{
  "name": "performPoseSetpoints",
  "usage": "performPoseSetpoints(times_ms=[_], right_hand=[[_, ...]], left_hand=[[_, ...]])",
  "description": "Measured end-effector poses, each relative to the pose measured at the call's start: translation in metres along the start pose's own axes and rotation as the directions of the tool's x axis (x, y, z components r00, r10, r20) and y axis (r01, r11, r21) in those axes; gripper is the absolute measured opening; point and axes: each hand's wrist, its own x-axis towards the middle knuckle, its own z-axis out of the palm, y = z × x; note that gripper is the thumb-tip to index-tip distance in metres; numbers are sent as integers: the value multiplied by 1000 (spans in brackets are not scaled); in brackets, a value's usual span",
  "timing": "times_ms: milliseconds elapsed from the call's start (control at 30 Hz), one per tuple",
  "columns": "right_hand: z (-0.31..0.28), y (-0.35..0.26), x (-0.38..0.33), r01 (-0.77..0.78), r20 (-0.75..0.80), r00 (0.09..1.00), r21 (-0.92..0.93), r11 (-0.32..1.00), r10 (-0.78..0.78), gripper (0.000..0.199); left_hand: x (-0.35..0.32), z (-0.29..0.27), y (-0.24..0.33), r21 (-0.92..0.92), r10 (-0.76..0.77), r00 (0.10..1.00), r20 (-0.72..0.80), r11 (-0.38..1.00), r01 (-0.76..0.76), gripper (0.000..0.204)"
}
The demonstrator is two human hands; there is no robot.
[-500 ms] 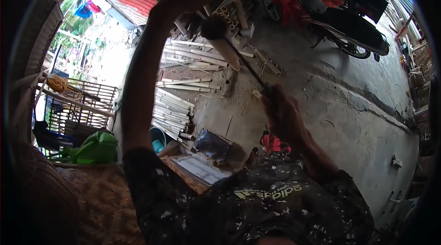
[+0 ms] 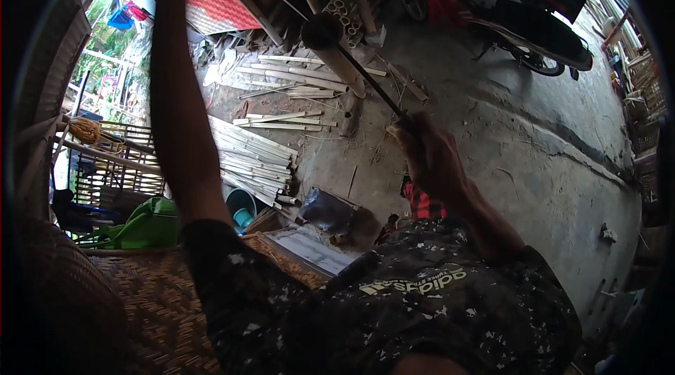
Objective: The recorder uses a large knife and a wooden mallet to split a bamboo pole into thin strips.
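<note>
I look down on a cracked concrete floor (image 2: 534, 164) strewn with split bamboo strips (image 2: 256, 157). My right hand (image 2: 429, 153) is clamped around a thin dark rod (image 2: 365, 83) running up into a bamboo pole's round end (image 2: 322, 30). My left arm rises out of frame, its grip untellable. A motorcycle (image 2: 506, 2) stands beyond.

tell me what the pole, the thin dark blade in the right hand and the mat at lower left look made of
Pole: bamboo by the look, round, pale tan and matt, with a dark hollow end.
Blade: probably metal, thin, dark and dull.
Mat: woven plant strips, perhaps bamboo or reed; a criss-cross brown weave shows.
</note>
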Motion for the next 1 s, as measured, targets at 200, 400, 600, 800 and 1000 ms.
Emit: performPoseSetpoints(times_ms=[200, 400, 600, 800, 1000], right_hand=[[10, 18, -10, -31, 16, 999, -21, 999, 31, 18], [15, 22, -6, -10, 17, 1000, -7, 1000, 11, 19], [15, 16, -3, -22, -21, 1000, 43, 999, 23, 19], [-6, 25, 17, -59, -61, 996, -3, 998, 58, 23], [-24, 23, 69, 34, -154, 987, -23, 999, -38, 31]], left_hand=[[-71, 79, 55, -160, -91, 916, 391, 973, 165, 53], [-78, 64, 56, -167, -144, 905, 400, 960, 226, 58], [-82, 71, 51, -255, -204, 845, 494, 896, 365, 47], [-52, 77, 62, -247, -348, 777, 525, 811, 530, 43], [-29, 115, 31, -138, -399, 751, 526, 832, 538, 37]])
